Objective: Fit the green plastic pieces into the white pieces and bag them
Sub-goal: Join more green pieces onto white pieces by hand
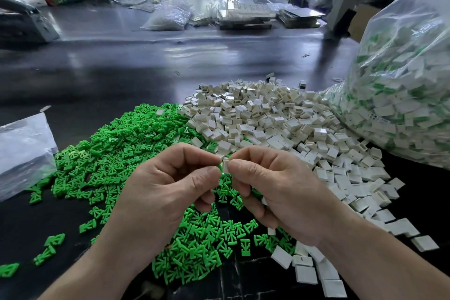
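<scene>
Green piece [220,167] pinched in left hand [170,185] meets white piece [226,165] pinched in right hand [275,190], aligned for insertion above the table's near-edge heaps.

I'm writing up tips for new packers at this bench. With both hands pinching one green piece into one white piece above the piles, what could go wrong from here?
1. The white piece and green piece are pinched only at the fingertips of the left hand and right hand; a slip could drop them into the loose piles.
2. The green pile and white pile overlap, so a dropped, half-fitted pair might be hard to spot.
</scene>
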{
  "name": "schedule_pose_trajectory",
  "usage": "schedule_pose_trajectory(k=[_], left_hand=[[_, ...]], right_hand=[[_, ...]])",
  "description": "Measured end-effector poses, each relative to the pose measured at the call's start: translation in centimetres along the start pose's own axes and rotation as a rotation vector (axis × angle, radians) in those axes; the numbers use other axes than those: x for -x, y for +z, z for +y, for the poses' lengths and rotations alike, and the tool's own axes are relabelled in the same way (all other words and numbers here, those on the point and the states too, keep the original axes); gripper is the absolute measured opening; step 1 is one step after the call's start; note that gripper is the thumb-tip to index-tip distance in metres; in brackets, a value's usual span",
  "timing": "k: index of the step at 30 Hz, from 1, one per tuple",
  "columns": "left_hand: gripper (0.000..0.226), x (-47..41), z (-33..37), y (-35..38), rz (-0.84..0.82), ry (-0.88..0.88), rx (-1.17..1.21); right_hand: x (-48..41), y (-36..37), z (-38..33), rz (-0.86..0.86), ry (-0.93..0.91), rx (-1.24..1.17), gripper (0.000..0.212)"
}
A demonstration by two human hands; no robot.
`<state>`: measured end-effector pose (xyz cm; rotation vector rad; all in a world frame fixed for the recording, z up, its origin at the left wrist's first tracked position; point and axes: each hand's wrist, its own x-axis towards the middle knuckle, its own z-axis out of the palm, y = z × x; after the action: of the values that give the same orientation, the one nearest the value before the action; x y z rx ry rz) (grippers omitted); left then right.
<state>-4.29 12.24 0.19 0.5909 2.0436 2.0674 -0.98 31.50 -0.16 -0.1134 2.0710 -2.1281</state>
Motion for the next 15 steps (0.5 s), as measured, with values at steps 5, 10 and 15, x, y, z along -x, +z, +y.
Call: schedule_pose_trajectory(k=[5,10,15], left_hand=[[0.017,0.25,-0.13,0.15,-0.016,0.034,-0.085],[0.015,0.23,-0.36,0.32,0.025,0.079,-0.084],[0.013,0.36,-0.31,0.33,0.014,0.089,-0.136]], right_hand=[[0.13,-0.22,-0.13,-0.033,-0.032,0.022,0.024],[0.12,-0.34,-0.28,-0.008,-0.030,0.042,0.019],[0.19,-0.23,-0.20,-0.029,-0.028,0.069,0.019]])
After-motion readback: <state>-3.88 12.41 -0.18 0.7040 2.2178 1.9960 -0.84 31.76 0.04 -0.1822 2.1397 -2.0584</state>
